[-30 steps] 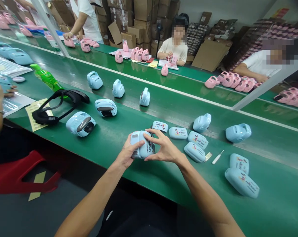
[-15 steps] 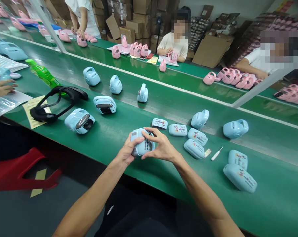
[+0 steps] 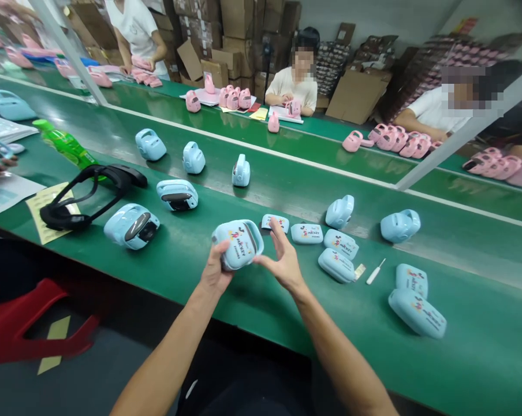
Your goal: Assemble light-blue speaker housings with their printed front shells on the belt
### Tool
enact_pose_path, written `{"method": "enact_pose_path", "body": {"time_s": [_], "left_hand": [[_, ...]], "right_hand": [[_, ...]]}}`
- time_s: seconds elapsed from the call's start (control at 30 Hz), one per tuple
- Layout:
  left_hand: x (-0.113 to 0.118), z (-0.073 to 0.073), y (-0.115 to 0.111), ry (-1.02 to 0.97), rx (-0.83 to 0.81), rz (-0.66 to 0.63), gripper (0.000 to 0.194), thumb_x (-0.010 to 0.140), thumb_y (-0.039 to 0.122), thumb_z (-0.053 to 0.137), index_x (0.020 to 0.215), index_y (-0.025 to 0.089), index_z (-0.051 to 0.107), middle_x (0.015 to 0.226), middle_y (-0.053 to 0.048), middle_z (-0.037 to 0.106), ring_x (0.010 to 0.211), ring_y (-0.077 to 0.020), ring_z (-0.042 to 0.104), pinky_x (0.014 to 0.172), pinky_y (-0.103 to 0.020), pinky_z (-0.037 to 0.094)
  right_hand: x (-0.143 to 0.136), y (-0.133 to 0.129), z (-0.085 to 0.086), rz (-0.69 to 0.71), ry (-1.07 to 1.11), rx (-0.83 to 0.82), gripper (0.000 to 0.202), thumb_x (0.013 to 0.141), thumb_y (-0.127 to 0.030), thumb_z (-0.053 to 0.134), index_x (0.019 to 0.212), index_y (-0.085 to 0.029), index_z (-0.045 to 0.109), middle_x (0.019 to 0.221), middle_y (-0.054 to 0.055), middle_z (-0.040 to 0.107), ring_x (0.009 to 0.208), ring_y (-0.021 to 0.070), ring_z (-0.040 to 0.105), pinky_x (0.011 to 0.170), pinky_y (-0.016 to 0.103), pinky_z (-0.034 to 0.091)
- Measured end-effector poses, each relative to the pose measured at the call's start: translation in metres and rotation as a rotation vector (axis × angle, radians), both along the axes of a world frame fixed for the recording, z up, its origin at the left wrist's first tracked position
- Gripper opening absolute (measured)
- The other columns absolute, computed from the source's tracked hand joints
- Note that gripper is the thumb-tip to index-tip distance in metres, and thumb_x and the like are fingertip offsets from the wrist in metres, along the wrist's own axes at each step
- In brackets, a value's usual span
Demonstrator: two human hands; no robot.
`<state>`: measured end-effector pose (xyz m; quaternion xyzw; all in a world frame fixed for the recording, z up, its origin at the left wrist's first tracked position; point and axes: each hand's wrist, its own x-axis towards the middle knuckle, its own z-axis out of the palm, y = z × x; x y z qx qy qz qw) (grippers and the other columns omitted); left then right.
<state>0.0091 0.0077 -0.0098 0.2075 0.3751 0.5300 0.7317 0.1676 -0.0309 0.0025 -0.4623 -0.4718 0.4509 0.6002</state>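
My left hand [image 3: 216,273] grips a light-blue handled plastic casing [image 3: 240,247] from its left side, above the green tabletop. The casing has a Mickey print on the face toward me, and its loop handle points right. My right hand [image 3: 284,267] is open beside the handle, fingers spread upward and thumb tip close to the casing; whether the thumb touches it I cannot tell. Just beyond that hand lie several printed blue covers [image 3: 307,233]. A small white screwdriver [image 3: 376,271] rests to their right, and two stacked covers [image 3: 417,313] lie farther right.
More blue handled casings [image 3: 132,226] stand on the left and along the belt [image 3: 282,190]. A black headset-like strap [image 3: 94,196] and a green bottle [image 3: 66,144] lie at left. Across the line, people handle pink casings [image 3: 388,137]. A red stool [image 3: 31,323] stands below left.
The casing has turned so its printed face and handle show, and it has shifted slightly left. My right hand has come off it and opened. The whole view has shifted slightly.
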Motion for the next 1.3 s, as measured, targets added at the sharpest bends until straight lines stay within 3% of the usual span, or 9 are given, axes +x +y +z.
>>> {"method": "enact_pose_path", "body": {"time_s": [0.07, 0.2, 0.37, 0.53, 0.67, 0.77, 0.9, 1.0, 1.3], "left_hand": [[-0.002, -0.006, 0.002, 0.02, 0.127, 0.06, 0.063, 0.065, 0.043, 0.082, 0.122, 0.025, 0.06, 0.112, -0.006, 0.073, 0.103, -0.0271, 0.07, 0.081, -0.037, 0.061], [-0.013, -0.021, 0.008, 0.204, 0.403, 0.071, 0.083, 0.054, 0.033, 0.092, 0.127, 0.031, 0.051, 0.108, -0.001, 0.07, 0.094, -0.022, 0.071, 0.079, -0.033, 0.06], [-0.047, -0.031, 0.023, 0.513, 0.583, -0.167, 0.092, 0.05, 0.031, 0.096, 0.13, 0.026, 0.051, 0.121, -0.008, 0.068, 0.108, -0.0277, 0.068, 0.088, -0.037, 0.059], [-0.059, -0.041, 0.027, 0.85, 0.552, -0.22, 0.082, 0.053, 0.039, 0.094, 0.125, 0.021, 0.06, 0.118, -0.008, 0.07, 0.112, -0.0306, 0.066, 0.1, -0.045, 0.054], [-0.055, -0.044, 0.021, 0.889, 0.57, -0.167, 0.08, 0.051, 0.04, 0.094, 0.122, 0.022, 0.063, 0.116, -0.007, 0.07, 0.114, -0.0298, 0.065, 0.103, -0.043, 0.051], [-0.054, -0.04, 0.017, 0.857, 0.549, -0.139, 0.08, 0.045, 0.04, 0.096, 0.117, 0.022, 0.067, 0.113, -0.006, 0.071, 0.114, -0.0299, 0.065, 0.104, -0.041, 0.05], [-0.042, -0.039, 0.016, 0.693, 0.503, -0.045, 0.067, 0.057, 0.06, 0.085, 0.108, 0.018, 0.071, 0.102, -0.008, 0.075, 0.102, -0.0293, 0.069, 0.095, -0.038, 0.053], [-0.023, -0.046, 0.018, 0.644, 0.482, 0.148, 0.066, 0.08, 0.077, 0.052, 0.092, 0.016, 0.073, 0.088, -0.01, 0.074, 0.088, -0.027, 0.071, 0.082, -0.035, 0.055], [0.002, -0.05, 0.021, 0.884, 0.353, 0.443, 0.066, 0.096, 0.061, 0.026, 0.075, 0.019, 0.073, 0.073, -0.009, 0.071, 0.073, -0.0235, 0.068, 0.072, -0.033, 0.051]], "right_hand": [[-0.019, -0.008, -0.008, -0.081, 0.331, -0.171, 0.082, 0.069, -0.053, 0.088, 0.141, -0.029, 0.057, 0.15, 0.008, 0.057, 0.145, 0.032, 0.046, 0.122, 0.054, 0.035], [-0.041, -0.002, -0.02, 0.17, 0.632, -0.337, 0.07, 0.067, -0.046, 0.089, 0.127, -0.024, 0.061, 0.124, 0.01, 0.072, 0.114, 0.0308, 0.069, 0.095, 0.047, 0.059], [-0.021, 0.025, -0.041, 0.124, 0.249, -0.101, 0.094, 0.045, -0.028, 0.1, 0.128, -0.028, 0.055, 0.123, 0.004, 0.069, 0.115, 0.026, 0.066, 0.101, 0.04, 0.054], [-0.006, 0.035, -0.066, 0.224, -0.168, 0.04, 0.097, 0.049, -0.04, 0.097, 0.135, -0.024, 0.056, 0.133, 0.008, 0.065, 0.125, 0.0289, 0.06, 0.114, 0.043, 0.042], [-0.012, 0.035, -0.066, 0.21, -0.175, 0.052, 0.074, 0.074, -0.061, 0.076, 0.134, -0.022, 0.06, 0.136, 0.008, 0.065, 0.126, 0.0282, 0.059, 0.112, 0.04, 0.042], [-0.029, 0.039, -0.061, -0.021, -0.183, 0.018, 0.06, 0.092, -0.067, 0.043, 0.112, -0.018, 0.071, 0.113, 0.01, 0.074, 0.108, 0.0282, 0.067, 0.101, 0.039, 0.048], [-0.053, 0.043, -0.061, -0.284, -0.227, -0.069, 0.07, 0.094, -0.07, 0.026, 0.092, -0.017, 0.072, 0.092, 0.012, 0.075, 0.095, 0.0296, 0.069, 0.09, 0.039, 0.052], [-0.059, 0.04, -0.064, -0.344, -0.273, -0.038, 0.07, 0.094, -0.068, 0.022, 0.094, -0.018, 0.071, 0.096, 0.012, 0.075, 0.097, 0.0285, 0.069, 0.089, 0.037, 0.052], [-0.062, 0.044, -0.069, -0.38, -0.322, -0.088, 0.065, 0.095, -0.063, 0.019, 0.088, -0.021, 0.067, 0.092, 0.01, 0.072, 0.089, 0.026, 0.067, 0.086, 0.036, 0.051]]}}
